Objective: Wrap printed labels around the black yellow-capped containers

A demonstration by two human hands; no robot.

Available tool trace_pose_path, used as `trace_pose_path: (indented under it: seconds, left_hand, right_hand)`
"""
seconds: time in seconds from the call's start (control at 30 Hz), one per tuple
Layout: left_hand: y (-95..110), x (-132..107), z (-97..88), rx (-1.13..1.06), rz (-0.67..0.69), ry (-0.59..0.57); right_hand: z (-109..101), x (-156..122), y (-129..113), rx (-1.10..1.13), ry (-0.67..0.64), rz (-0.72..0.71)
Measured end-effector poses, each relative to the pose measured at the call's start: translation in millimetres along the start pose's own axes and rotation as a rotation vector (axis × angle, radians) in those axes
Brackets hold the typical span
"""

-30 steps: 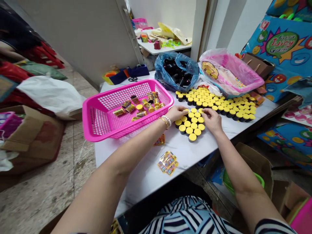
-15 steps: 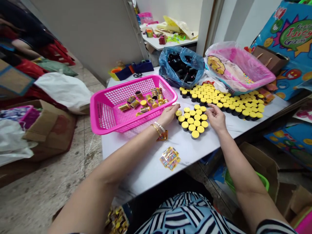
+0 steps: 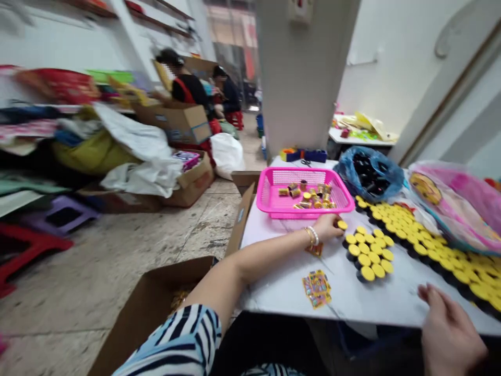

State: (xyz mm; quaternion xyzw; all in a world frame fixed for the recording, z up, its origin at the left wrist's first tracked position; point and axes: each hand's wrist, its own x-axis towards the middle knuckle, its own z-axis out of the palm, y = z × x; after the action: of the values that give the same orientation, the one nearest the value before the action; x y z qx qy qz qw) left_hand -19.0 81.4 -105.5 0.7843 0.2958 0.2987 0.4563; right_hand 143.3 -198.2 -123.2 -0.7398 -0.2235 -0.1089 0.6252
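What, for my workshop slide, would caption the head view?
Left hand at a yellow-capped container near a pink basket, right hand apart.

A grey panel [image 3: 299, 94] stands between white walls [image 3: 410, 57] beside a stained, tiled floor [image 3: 201, 219].

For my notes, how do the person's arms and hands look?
The left hand and right hand wear no gloves. The left arm wears white beads, a gold-coloured bangle and a short sleeve striped black, white and light blue; the right sleeve is unseen.

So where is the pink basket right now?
In the head view, the pink basket sits on the table at its left edge, just beyond the left hand and left of the blue bag.
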Motion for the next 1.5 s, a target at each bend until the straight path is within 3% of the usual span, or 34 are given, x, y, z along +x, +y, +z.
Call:
trace_pose_path:
  seconds: [0.07, 0.17, 0.23, 0.33, 0.4, 0.5, 0.57, 0.77, 0.9, 1.0, 1.13, 1.2, 1.27, 1.37, 1.5]
  left_hand:
    - [3.2, -27.8, -17.4, 0.031, 0.023, 0.024]
    - [3.8, -83.8, -39.4, 0.071, 0.176, 0.003]
    - [0.0, -119.2, -52.0, 0.086, 0.227, -0.020]
    - [-17.3, -151.1, -68.3, 0.054, 0.126, 0.042]
    - [-33.3, -158.1, -75.0, 0.045, 0.019, 0.080]
    - [-47.8, -159.4, -78.6, 0.016, -0.056, 0.109]
    - [-46.8, -161.3, -79.7, 0.010, -0.077, 0.115]
    - [-20.3, -196.1, -82.0, 0.020, -0.074, 0.272]
    - [-3.4, -232.1, -69.7, -0.085, -0.031, 0.336]
    - [5.5, -250.4, -57.4, -0.198, -0.114, 0.378]
    - [9.9, -255.9, -51.2, -0.338, -0.251, 0.240]
    - [9.0, -255.0, -52.8, -0.468, -0.301, 0.133]
    - [6.6, -255.4, -56.4, -0.603, -0.349, 0.098]
    - [1.4, -261.4, -64.7, -0.673, -0.351, 0.176]
    - [-2.6, -274.6, -75.5, -0.495, -0.332, 0.182]
  right_hand:
    - [-9.4, -17.5, -10.0, 0.000, -0.030, -0.042]
    - [-6.7, -43.6, -31.7, -0.020, -0.271, -0.118]
    - [5.1, -58.6, -49.3, -0.044, -0.453, -0.268]
    - [31.6, -72.8, -68.4, -0.035, -0.605, -0.594]
    - [48.7, -78.0, -73.1, -0.017, -0.609, -0.651]
    - [63.9, -85.2, -72.1, -0.039, -0.717, -0.631]
    - [66.9, -91.8, -67.5, -0.102, -0.790, -0.608]
    - [68.0, -117.2, -43.2, -0.200, -0.795, -0.596]
    - [70.8, -123.0, -36.5, -0.209, -0.793, -0.588]
    - [68.3, -124.8, -43.3, -0.151, -0.754, -0.590]
    - [63.3, -138.1, -62.7, 0.006, -0.777, -0.694]
    - [63.1, -148.7, -72.2, 0.048, -0.817, -0.750]
    - [63.6, -158.8, -80.2, 0.068, -0.831, -0.774]
    - [63.5, -167.6, -90.0, 0.110, -0.880, -0.686]
    - [64.9, -164.2, -98.4, 0.101, -1.018, -0.408]
